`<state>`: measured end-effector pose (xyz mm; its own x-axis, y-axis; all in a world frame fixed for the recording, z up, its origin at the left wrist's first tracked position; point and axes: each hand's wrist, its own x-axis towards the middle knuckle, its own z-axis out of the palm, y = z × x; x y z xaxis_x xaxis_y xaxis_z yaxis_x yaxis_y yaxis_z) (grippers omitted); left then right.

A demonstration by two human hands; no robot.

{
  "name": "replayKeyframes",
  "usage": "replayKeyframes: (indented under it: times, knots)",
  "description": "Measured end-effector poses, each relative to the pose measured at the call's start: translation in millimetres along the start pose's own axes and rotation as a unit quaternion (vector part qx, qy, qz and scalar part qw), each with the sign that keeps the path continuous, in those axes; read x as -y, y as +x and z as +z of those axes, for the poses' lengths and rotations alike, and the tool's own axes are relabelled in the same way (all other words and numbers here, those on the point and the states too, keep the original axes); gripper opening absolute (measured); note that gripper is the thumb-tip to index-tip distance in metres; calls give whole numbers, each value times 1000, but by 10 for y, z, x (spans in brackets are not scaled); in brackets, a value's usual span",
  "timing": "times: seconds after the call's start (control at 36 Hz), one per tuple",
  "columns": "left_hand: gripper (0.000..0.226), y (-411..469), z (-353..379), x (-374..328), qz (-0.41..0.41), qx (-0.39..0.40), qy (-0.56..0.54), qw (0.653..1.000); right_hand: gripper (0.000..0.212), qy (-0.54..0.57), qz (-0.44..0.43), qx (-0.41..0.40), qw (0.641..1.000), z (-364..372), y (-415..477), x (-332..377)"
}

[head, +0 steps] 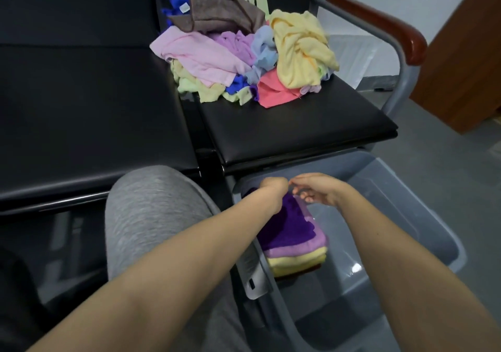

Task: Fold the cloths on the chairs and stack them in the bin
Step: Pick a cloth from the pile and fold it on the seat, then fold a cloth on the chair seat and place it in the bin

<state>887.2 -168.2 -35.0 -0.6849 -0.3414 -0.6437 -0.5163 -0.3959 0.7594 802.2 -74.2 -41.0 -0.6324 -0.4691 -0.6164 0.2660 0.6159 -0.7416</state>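
A loose pile of cloths [244,53] in pink, yellow, brown, blue and green lies on the right black chair seat [298,124]. Below that seat's front edge stands a grey bin [406,216]. It holds a stack of folded cloths [295,254] with a dark purple cloth [290,224] on top. Both my arms reach into the bin. My left hand [273,189] bends down at the purple cloth's far edge, and its fingers are hidden. My right hand [317,191] hovers beside it, fingers loosely curled, with nothing visible in them.
A second black seat [89,113] lies to the left. My knee in grey trousers [151,210] is beside the bin. The right chair has a grey metal frame with a brown armrest [385,23]. There is grey floor and a wooden panel [466,53] to the right.
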Motion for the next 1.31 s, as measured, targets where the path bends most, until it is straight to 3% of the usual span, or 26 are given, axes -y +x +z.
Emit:
replayKeyframes:
  times: [0.14,0.33,0.47,0.58,0.69,0.75,0.86,0.94,1.08,1.22,1.31]
  knots:
    - [25,-160,-4,-415,64,45,14,997,28,23,-72,40,996,75,-143,468]
    - [29,-376,-344,-1163,177,47,63,981,51,92,-214,59,971,157,-189,1226]
    - [13,-230,-688,-1486,208,3,112,972,29,32,-259,7,965,376,-34,1633]
    - [14,-33,-985,-1668,248,-47,179,951,27,9,-253,-12,967,558,164,1837]
    - [16,152,-1227,-1812,282,-103,230,926,34,-18,-236,-69,969,612,308,1974]
    - [30,262,-1357,-1870,298,-139,242,913,38,-39,-248,-106,962,592,419,2016]
    - [36,472,-1557,-1926,307,-170,287,891,36,-91,-313,-211,922,536,581,2085]
    - [33,588,-1587,-1978,311,-163,299,888,48,-146,-333,-301,882,418,726,2186]
    - [21,785,-1555,-1966,320,-156,258,898,67,-262,-231,-358,866,396,967,2320]
    - [29,872,-1559,-1879,328,-157,260,894,32,-225,-193,-378,877,437,1118,2317]
    - [32,883,-1559,-1876,323,-146,266,896,29,-189,-231,-432,851,420,1109,2334]
